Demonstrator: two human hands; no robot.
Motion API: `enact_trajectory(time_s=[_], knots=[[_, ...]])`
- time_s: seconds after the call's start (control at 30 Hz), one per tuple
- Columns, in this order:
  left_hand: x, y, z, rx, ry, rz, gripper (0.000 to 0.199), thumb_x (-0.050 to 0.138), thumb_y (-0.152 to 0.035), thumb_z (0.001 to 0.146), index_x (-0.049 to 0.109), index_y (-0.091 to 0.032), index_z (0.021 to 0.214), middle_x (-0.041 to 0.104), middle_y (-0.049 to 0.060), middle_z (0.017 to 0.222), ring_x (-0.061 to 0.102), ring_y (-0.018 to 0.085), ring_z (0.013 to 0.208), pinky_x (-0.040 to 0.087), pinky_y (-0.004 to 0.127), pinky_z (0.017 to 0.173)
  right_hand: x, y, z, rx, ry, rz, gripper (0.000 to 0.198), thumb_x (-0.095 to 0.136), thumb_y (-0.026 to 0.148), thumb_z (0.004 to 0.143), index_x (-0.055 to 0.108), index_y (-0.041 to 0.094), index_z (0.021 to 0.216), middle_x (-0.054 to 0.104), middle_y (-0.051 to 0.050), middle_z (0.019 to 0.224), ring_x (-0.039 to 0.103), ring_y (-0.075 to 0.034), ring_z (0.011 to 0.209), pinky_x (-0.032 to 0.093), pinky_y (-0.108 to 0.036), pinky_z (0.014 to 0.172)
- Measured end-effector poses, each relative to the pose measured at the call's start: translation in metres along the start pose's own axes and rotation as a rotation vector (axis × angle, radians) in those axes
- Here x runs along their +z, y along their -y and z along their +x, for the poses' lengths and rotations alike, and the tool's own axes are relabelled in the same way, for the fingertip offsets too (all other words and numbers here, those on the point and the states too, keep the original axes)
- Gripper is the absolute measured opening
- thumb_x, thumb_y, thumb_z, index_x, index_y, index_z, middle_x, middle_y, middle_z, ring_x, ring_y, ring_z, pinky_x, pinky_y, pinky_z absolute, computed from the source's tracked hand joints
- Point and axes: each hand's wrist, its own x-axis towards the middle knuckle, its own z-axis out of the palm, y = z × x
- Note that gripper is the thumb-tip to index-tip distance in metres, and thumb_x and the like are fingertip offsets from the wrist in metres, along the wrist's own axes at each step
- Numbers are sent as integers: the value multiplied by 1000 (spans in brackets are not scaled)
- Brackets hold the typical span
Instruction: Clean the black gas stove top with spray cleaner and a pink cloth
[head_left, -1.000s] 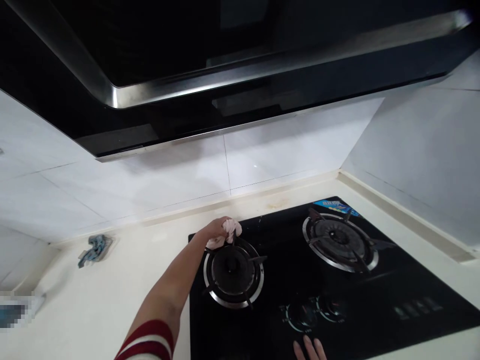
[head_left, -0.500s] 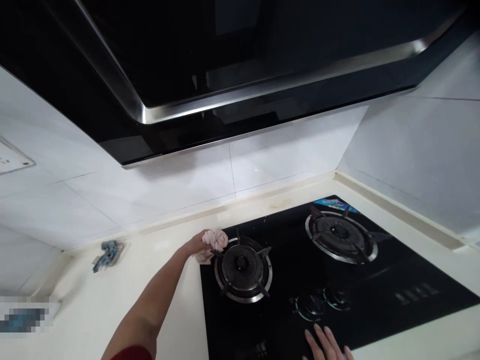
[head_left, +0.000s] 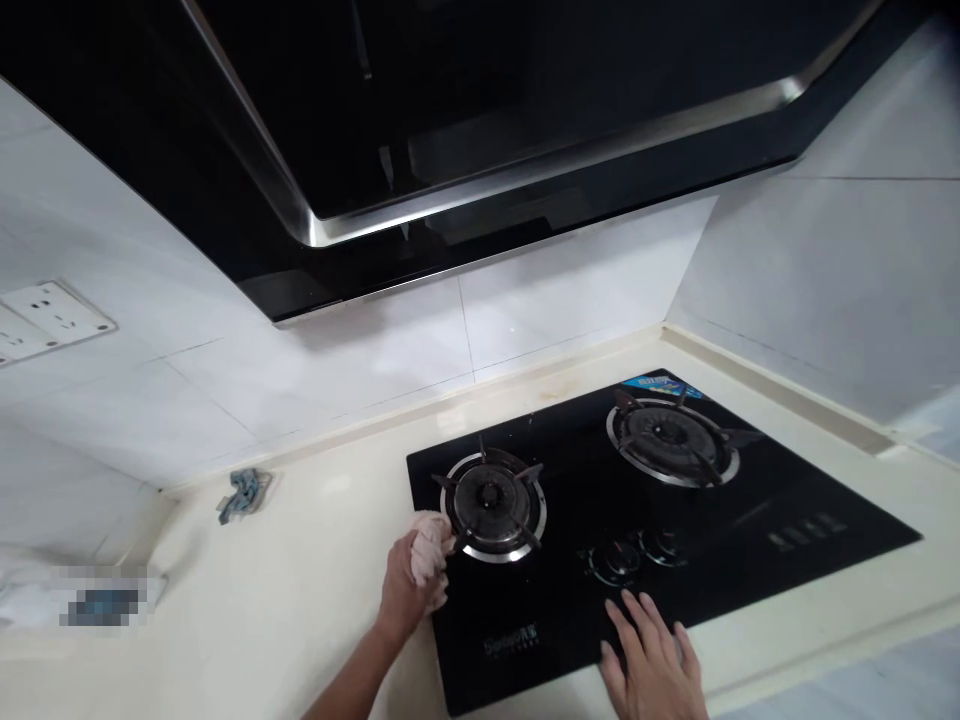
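Note:
A bunched pale pink cloth is gripped in my left hand, pressed to the left edge of the black glass gas stove. The cloth lies beside the left burner, close to its metal ring. My right hand is spread out with fingers on the stove's front edge, just below the two control knobs. On the stove's far right side sits the right burner, with a blue sticker at the corner behind it.
A dark range hood hangs low over the stove. On the pale counter, a grey-blue rag lies at the back left. A blurred-out item is at the far left. Sockets are on the tiled wall.
My left hand has drawn the cloth from behind the left burner toward me along the stove's left edge. More of my right hand shows at the front edge. The view has shifted slightly.

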Motion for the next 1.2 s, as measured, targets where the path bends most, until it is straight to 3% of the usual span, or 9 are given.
enact_trajectory(time_s=[0.13, 0.27, 0.5, 0.6, 0.73, 0.87, 0.93, 1.07, 1.2], knots=[[19, -10, -73, 100, 26, 139, 65, 61, -15, 65, 55, -22, 129, 65, 10, 118, 60, 31, 112, 49, 52, 104, -1, 2, -4, 29, 65, 18, 44, 46, 36, 91, 61, 19, 128, 59, -13, 137, 37, -34, 142, 24, -62, 116], [46, -31, -105, 193, 68, 207, 73, 57, -8, 62, 54, -26, 132, 63, 10, 124, 59, 31, 117, 51, 48, 104, 6, -2, -11, 15, 77, 84, 42, 43, 33, 92, 62, 24, 129, 61, -10, 135, 37, -33, 141, 25, -62, 115], [117, -77, -83, 328, 196, 160, 82, 69, -19, 60, 51, -20, 140, 60, 18, 132, 55, 39, 124, 47, 55, 109, 6, 1, 2, 140, 84, 254, 43, 41, 41, 97, 56, 25, 133, 60, -10, 135, 52, -31, 129, 38, -57, 109], [152, -95, -65, 391, 214, 112, 77, 70, -29, 70, 49, -15, 142, 57, 21, 136, 54, 39, 126, 43, 60, 110, 1, 7, 8, 57, 91, 416, 44, 47, 41, 96, 53, 24, 136, 55, -12, 140, 54, -28, 127, 46, -47, 104], [173, -112, -51, 517, 294, -12, 67, 60, -35, 88, 39, -18, 150, 49, 18, 147, 47, 32, 136, 40, 55, 115, -17, 3, 31, -96, 187, 458, 61, 57, 36, 89, 43, 28, 148, 42, -11, 153, 42, -32, 138, 38, -49, 110], [162, -88, -72, 528, 246, -50, 88, 66, -43, 87, 19, -20, 158, 39, 21, 154, 42, 33, 142, 43, 52, 113, -36, -3, 78, -241, 548, 375, 74, 74, 44, 77, 45, 40, 145, 38, -6, 157, 35, -36, 140, 30, -54, 113], [143, -57, -93, 423, 126, 68, 90, 70, -47, 82, 26, -22, 156, 39, 22, 153, 43, 37, 140, 46, 55, 109, -41, 0, 103, -318, 663, 333, 78, 81, 53, 69, 50, 40, 140, 37, -8, 156, 34, -40, 139, 27, -58, 112], [89, -2, -131, 268, -112, 410, 62, 66, -45, 86, 48, -25, 142, 52, 17, 142, 53, 37, 130, 48, 57, 105, -43, 14, 143, -522, 746, 248, 57, 80, 53, 71, 63, 29, 120, 52, -12, 137, 45, -37, 121, 36, -55, 100], [57, 9, -142, 165, -232, 525, 49, 52, -41, 96, 46, -24, 142, 50, 15, 143, 53, 30, 129, 48, 52, 107, -35, 5, 189, -634, 794, 188, 36, 74, 39, 79, 67, 29, 113, 56, -9, 125, 50, -31, 112, 41, -44, 91]])
